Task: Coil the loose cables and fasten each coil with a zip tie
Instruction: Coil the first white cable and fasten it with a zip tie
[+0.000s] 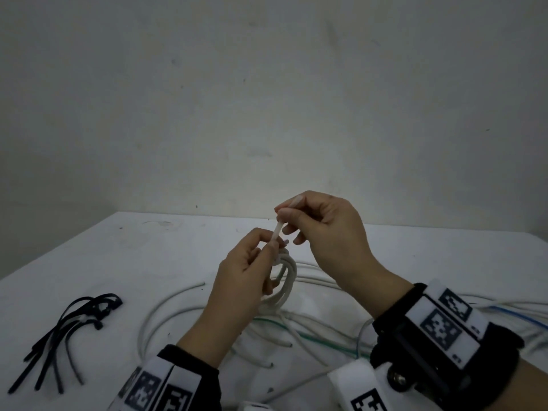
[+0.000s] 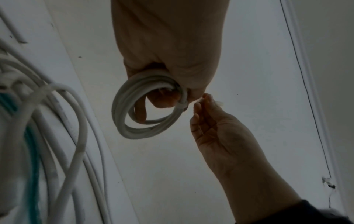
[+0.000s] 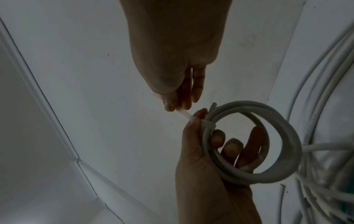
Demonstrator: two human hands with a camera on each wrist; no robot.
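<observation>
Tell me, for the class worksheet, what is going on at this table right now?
A person is fastening a small coil of white cable. The left hand holds the coil above the table, while the right hand pinches the tail of a pale zip tie already wrapped round it. More loose cables lie below, and black zip ties wait at the left.

Dim and grey-green throughout, no glare. Soft, faint shadows on the worktop [image 1: 178, 247] beneath the loose cables [image 1: 178, 310]. Both wrist views darker, hands near silhouette against pale wall. Straight edges bowed toward frame borders; cables nearest the lens blurred.
</observation>
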